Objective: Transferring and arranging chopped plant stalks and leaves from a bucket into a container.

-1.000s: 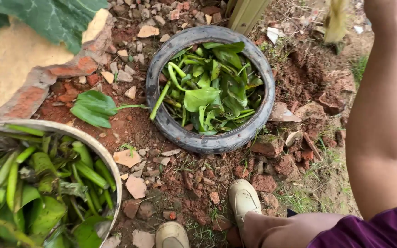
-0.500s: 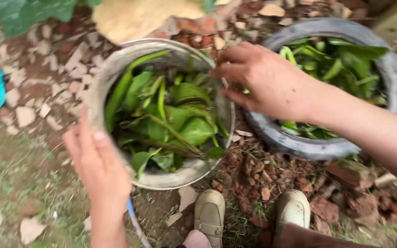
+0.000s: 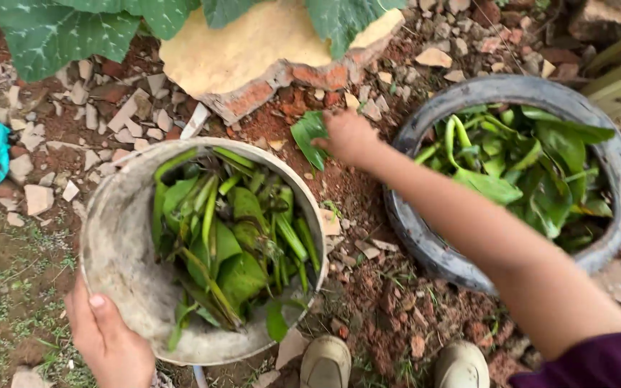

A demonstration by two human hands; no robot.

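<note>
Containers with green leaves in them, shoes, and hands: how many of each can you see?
Containers of leaves: 2, a metal basin and a tyre planter
Shoes: 2
Hands: 2, left hand and right hand
Total: 6

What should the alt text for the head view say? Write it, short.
The right hand reaches over red, rubble-strewn soil and touches a loose green leaf while the left hand grips the rim of a metal basin of leafy stems. A leaf-filled tyre ring lies to the right.
</note>
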